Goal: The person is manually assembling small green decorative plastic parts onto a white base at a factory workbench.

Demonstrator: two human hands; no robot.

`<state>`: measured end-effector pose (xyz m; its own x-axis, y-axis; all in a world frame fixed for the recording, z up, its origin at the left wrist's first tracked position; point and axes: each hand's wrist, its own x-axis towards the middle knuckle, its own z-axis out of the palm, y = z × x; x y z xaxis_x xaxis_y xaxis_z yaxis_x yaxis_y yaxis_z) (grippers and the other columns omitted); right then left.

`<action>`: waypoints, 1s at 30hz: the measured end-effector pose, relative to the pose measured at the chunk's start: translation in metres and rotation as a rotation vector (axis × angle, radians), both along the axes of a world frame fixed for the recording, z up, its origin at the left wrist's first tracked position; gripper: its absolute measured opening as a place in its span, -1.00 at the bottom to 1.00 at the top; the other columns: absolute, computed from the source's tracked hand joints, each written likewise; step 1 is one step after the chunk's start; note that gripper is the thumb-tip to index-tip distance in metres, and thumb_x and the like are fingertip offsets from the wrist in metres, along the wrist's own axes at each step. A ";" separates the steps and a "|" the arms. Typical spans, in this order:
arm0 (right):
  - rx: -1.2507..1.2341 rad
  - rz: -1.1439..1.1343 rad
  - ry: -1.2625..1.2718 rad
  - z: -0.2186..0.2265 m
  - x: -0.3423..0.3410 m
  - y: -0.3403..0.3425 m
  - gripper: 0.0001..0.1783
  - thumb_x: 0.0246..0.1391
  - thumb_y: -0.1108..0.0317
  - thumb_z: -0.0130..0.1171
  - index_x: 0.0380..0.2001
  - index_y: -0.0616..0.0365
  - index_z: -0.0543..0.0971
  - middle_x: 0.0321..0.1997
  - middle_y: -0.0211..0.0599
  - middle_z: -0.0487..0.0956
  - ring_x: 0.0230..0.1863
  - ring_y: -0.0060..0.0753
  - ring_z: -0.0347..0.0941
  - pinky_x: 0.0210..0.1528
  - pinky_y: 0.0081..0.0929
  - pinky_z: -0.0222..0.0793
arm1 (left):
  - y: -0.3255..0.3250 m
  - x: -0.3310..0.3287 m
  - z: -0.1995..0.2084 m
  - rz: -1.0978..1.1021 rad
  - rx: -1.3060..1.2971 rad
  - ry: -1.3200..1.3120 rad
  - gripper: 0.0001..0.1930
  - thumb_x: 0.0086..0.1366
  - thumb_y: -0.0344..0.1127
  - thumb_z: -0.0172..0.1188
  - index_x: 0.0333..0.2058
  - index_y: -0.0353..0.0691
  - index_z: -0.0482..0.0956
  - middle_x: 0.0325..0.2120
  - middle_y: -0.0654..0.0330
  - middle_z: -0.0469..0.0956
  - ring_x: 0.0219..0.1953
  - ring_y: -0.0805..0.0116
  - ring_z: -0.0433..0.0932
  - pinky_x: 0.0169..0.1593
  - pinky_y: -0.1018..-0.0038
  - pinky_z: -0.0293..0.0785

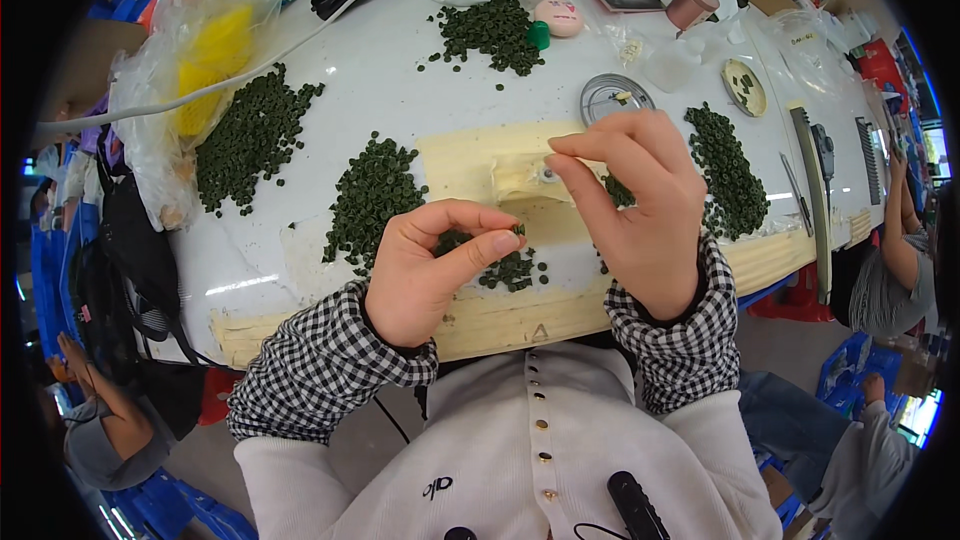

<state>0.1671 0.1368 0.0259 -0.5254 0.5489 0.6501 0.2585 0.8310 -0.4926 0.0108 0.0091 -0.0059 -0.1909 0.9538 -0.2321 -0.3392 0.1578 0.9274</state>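
Note:
My left hand [432, 265] is closed in a pinch, thumb against forefinger, on a small dark green disc [519, 229]. Over a cream taped pad on the table, my right hand [645, 205] pinches with thumb and forefinger; anything between those tips is too small to make out. Just below them, a small greyish round piece [547, 175] sits on the cream taped block [512, 180]. Loose green discs [512, 272] lie under my left fingers, and a larger heap of green discs [372, 195] spreads behind that hand. Part of another little heap [618, 192] is hidden by my right hand.
More disc heaps lie at far left [250, 135], far middle [490, 32] and right [725, 170]. A round metal lid [615, 97], a shallow cream dish [743, 87] and tweezers [795, 192] are around the right side. A white cable [215, 90] crosses the left. Other people sit at both sides.

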 end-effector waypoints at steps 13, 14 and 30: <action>-0.600 0.389 0.193 -0.003 0.002 -0.018 -0.86 0.14 0.44 0.16 -0.36 0.29 0.44 -0.45 -0.28 0.52 -0.45 -0.39 0.58 -0.36 -0.57 0.50 | -0.001 0.000 -0.003 -0.043 0.003 -0.022 -0.85 0.20 -0.43 0.28 -0.24 -0.32 0.62 -0.39 0.25 0.62 -0.31 0.58 0.51 -0.18 0.60 0.43; -0.570 0.389 0.174 -0.003 0.002 -0.018 -0.86 0.14 0.45 0.16 -0.37 0.29 0.44 -0.45 -0.28 0.52 -0.45 -0.39 0.58 -0.37 -0.57 0.50 | -0.001 0.000 -0.003 -0.043 -0.002 -0.026 -0.84 0.20 -0.43 0.28 -0.24 -0.32 0.62 -0.38 0.25 0.63 -0.31 0.58 0.51 -0.17 0.60 0.44; -0.482 0.423 0.050 0.003 0.004 -0.015 -0.84 0.20 0.41 0.09 -0.35 0.32 0.40 -0.38 -0.24 0.52 -0.36 -0.46 0.54 -0.28 -0.58 0.45 | -0.001 0.000 -0.003 -0.028 0.007 -0.012 -0.86 0.20 -0.44 0.28 -0.25 -0.31 0.63 -0.41 0.27 0.61 -0.33 0.60 0.49 -0.20 0.62 0.42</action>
<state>0.1707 0.1219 0.0286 -0.7360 0.5379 0.4111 -0.0756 0.5381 -0.8395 0.0107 0.0080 -0.0086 -0.1610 0.9603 -0.2278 -0.3455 0.1614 0.9244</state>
